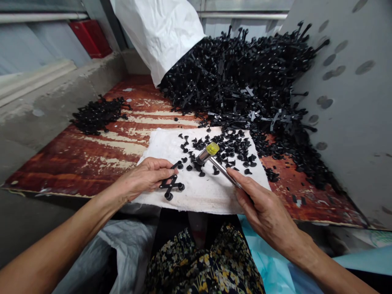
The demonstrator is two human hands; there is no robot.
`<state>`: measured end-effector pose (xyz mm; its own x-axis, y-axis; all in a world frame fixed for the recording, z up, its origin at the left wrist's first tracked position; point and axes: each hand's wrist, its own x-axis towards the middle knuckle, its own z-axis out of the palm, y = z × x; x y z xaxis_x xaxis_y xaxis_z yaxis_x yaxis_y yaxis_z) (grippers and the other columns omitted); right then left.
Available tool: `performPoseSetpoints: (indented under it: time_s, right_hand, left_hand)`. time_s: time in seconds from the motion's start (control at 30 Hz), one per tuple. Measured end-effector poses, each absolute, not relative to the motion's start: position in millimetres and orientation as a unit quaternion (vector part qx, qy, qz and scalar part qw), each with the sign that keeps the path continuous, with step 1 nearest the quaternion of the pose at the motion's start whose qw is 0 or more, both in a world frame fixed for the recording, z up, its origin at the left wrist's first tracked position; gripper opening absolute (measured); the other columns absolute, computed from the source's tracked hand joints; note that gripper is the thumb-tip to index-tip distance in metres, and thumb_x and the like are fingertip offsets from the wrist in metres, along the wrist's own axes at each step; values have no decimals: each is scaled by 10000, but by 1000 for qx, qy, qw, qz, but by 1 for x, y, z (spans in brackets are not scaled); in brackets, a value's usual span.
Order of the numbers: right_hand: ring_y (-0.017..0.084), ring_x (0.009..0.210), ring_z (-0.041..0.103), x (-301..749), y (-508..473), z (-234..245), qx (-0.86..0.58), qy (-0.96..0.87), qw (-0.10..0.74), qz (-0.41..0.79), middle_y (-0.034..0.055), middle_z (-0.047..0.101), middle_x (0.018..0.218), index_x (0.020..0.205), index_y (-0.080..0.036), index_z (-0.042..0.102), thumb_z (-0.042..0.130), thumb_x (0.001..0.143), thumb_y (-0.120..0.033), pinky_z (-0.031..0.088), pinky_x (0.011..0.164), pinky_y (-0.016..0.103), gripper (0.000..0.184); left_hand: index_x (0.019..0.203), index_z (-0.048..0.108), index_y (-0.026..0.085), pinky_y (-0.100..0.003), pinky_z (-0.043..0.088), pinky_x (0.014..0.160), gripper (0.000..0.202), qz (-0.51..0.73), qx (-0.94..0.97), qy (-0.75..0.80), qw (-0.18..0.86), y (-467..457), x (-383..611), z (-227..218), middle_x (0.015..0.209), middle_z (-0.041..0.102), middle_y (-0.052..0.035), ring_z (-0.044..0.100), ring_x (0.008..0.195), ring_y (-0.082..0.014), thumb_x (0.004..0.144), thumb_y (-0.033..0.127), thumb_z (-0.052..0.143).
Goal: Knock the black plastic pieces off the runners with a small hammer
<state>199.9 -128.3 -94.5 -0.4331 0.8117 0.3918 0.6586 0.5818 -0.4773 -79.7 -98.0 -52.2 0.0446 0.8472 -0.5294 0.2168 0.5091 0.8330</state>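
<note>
My left hand (146,176) pinches a black cross-shaped plastic piece (172,185) with round studs at its ends and holds it down on a white pad (208,192). My right hand (266,208) is closed round the metal handle of a small hammer (211,157) with a yellow-capped head. The head hovers just above the pad, right of the black piece. Several loose black studs (232,149) lie scattered over the far half of the pad.
A large heap of black plastic pieces (245,77) spills from a white sack (159,32) at the back. A smaller pile (96,114) lies at the left on the worn red board (92,155). A grey panel (352,102) walls the right side.
</note>
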Motion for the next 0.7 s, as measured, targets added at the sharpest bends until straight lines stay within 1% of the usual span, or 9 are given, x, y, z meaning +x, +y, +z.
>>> performPoseSetpoints:
  time_s: [0.1,0.23,0.33,0.53,0.63,0.7]
  right_hand:
    - [212,830,750,199,-128,-94,-435,-837,307,126,121,753,1057,1392,-172,533,430,947,-103,626,678,302,463]
    - [210,845,749,199,-128,-93,-432,-838,306,132,110,749,1069,1411,-196,522,442,941,-96,622,693,296,487]
    - [211,834,746,200,-128,-94,-432,-839,305,130,125,746,1050,1398,-159,530,445,943,-95,616,693,289,467]
    - [201,786,728,201,-129,-94,-424,-844,305,126,121,734,983,1376,-137,530,440,943,-83,604,663,286,445]
    - [196,753,713,197,-130,-92,-413,-847,309,131,116,717,945,1373,-133,522,431,942,-80,598,642,289,444]
    - [190,707,692,193,-129,-90,-406,-849,312,131,106,696,905,1383,-133,509,419,939,-80,589,609,288,456]
  left_hand:
    - [817,698,95,-185,119,404,469,252,410,646,592,-97,-78,-50,514,562,26,283,365,-19,484,411,791]
    - [813,682,100,-192,121,409,475,244,416,651,586,-97,-77,-49,509,552,34,281,372,-23,480,428,770]
    - [800,674,110,-202,124,412,468,236,427,651,581,-97,-78,-51,515,545,35,277,378,-28,491,452,757]
    - [677,630,135,-209,152,426,389,223,442,655,571,-96,-81,-55,529,535,16,324,424,-49,500,462,744]
    - [599,586,146,-210,129,414,325,201,445,662,569,-92,-80,-53,472,475,33,277,393,-39,539,432,728]
    - [578,568,149,-209,113,404,282,189,441,670,566,-90,-79,-49,460,471,34,248,374,-31,568,386,720]
